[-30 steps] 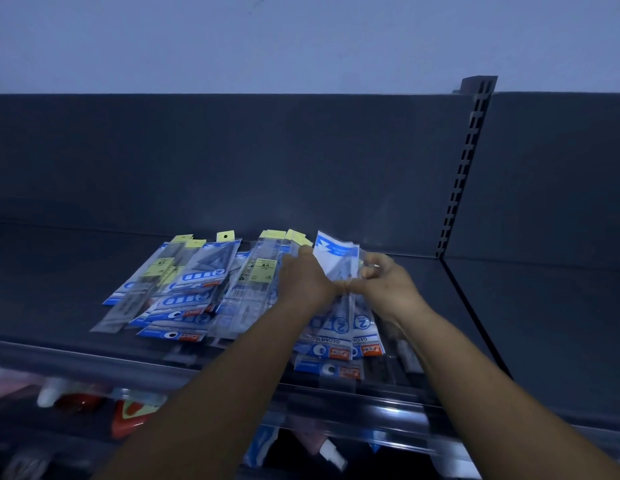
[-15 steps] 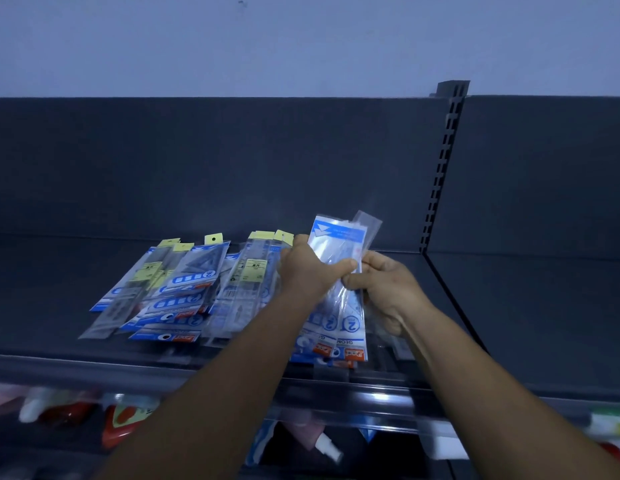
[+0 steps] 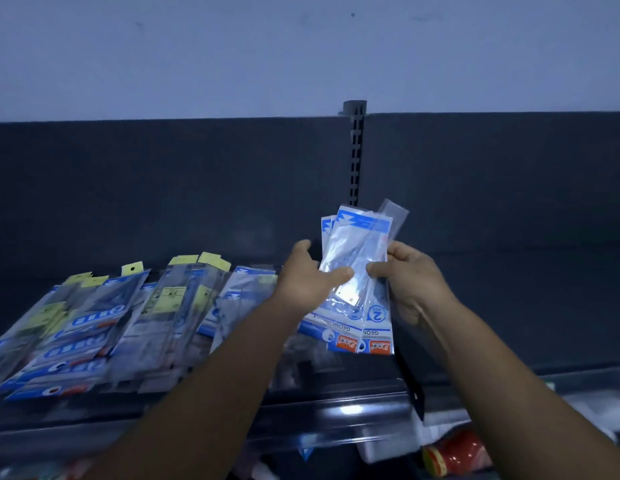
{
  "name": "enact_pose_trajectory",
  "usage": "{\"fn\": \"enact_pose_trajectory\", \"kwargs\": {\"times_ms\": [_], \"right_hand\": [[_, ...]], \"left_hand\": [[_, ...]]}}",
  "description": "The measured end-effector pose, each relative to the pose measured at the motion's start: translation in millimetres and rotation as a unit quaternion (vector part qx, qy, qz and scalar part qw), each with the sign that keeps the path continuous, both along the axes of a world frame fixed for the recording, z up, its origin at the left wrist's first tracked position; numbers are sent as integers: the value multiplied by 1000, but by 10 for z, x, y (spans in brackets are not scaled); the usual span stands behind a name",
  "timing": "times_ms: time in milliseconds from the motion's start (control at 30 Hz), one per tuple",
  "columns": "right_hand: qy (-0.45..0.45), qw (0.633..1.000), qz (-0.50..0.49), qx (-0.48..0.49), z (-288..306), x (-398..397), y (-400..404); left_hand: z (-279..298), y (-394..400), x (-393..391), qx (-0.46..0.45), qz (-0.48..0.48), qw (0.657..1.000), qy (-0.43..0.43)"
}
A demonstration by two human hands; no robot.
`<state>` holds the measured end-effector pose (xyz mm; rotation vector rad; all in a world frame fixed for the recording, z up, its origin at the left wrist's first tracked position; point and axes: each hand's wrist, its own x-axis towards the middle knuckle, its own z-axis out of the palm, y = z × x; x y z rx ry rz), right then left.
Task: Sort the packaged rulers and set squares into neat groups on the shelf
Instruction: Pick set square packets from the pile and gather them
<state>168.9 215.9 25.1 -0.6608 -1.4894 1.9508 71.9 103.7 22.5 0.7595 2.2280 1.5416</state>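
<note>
**Packets lifted clear of the shelf**

I've got the bundle of blue-and-white set square packets [image 3: 357,271] up in the air now, higher than half a second ago and well off the shelf [image 3: 509,306]. My left hand [image 3: 307,275] pinches the bundle's left edge with the thumb across the front; my right hand [image 3: 410,275] grips the right edge, fingers curled behind. The packets fan slightly at the top. The loose pile of packaged rulers [image 3: 104,323] lies flat on the shelf to my left, untouched, and sits further left in view than before.
</note>
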Motion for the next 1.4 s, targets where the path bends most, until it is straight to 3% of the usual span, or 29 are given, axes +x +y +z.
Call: {"fn": "enact_pose_trajectory", "kwargs": {"times_ms": [400,700,867,1133,1233,1333,1400], "right_hand": [[-56,998,-19,14,-46,1062,1338],[-100,992,27,68,-151,1349,1888],[-129,989,16,73,-276,1304,1969],[-256,937,42,234,-420,1178,1870],[-272,918,41,284,-416,1105,1818],[-300,873,37,382,-344,1065,1740],[-271,881,19,388,-279,1066,1653]], "left_hand": [[4,1355,1054,45,-61,989,-129],[-99,1761,1498,65,2,975,-211],[-110,1599,1462,38,72,978,-190],[-101,1276,1272,27,150,975,-164],[-118,1239,1235,40,150,974,-165],[-140,1236,1191,62,140,973,-174],[-144,1262,1174,82,128,972,-180]]}}
